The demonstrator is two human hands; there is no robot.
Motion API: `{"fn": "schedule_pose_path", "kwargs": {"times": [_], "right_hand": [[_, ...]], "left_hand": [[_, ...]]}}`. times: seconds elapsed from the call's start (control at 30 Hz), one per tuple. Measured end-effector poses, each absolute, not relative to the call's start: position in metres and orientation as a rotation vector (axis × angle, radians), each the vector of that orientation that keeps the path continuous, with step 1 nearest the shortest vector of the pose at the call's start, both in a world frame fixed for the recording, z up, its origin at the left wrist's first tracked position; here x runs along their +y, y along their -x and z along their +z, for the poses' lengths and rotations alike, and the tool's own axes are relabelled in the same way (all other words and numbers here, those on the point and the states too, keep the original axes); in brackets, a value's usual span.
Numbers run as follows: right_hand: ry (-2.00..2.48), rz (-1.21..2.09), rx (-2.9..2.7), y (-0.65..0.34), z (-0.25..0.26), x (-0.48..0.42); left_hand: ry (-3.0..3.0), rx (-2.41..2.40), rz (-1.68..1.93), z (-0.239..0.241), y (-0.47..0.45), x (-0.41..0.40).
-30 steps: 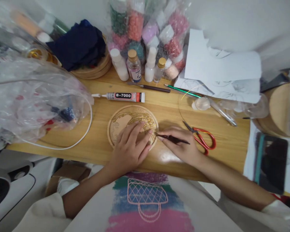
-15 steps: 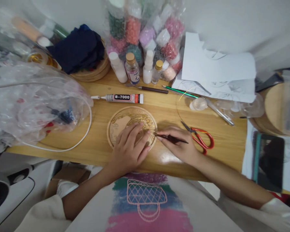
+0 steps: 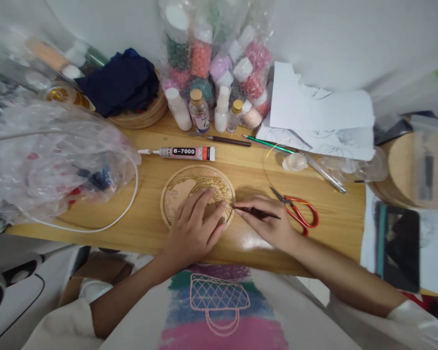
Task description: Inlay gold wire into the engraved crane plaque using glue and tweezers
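A round wooden plaque lies on the table, with gold wire lines forming a pattern inside its raised rim. My left hand rests on its lower part, fingers spread and flat, covering some of the pattern. At the plaque's right edge, my right hand is closed in a pinch around a slim dark tool that looks like tweezers. The tool's tip touches or nearly touches the rim; which one I cannot tell. Red-handled scissors lie just beyond my right hand, blades partly apart.
Behind the plaque lie a B-7000 glue tube and a brown-handled tool. Small bottles stand at the back. A green pencil lies near papers. Plastic bags crowd the left; a phone lies right.
The whole view has shifted slightly, with the table lower and a little left in the picture. Both hands keep their places, and the tool's tip stays at the plaque's right edge.
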State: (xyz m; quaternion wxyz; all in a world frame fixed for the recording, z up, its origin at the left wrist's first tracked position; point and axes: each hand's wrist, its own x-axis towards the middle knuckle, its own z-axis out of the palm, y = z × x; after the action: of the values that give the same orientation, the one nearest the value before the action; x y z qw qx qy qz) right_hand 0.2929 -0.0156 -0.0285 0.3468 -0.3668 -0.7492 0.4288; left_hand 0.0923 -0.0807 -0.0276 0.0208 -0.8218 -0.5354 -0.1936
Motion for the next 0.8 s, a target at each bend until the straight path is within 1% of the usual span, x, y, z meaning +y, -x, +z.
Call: {"fn": "schedule_pose_path", "kwargs": {"times": [0.8], "right_hand": [[0.937, 1.138, -1.957, -0.2956, -0.0275, -0.0151]], "left_hand": [[2.535, -1.675, -0.617, -0.0280, -0.0935, -0.0805]]}}
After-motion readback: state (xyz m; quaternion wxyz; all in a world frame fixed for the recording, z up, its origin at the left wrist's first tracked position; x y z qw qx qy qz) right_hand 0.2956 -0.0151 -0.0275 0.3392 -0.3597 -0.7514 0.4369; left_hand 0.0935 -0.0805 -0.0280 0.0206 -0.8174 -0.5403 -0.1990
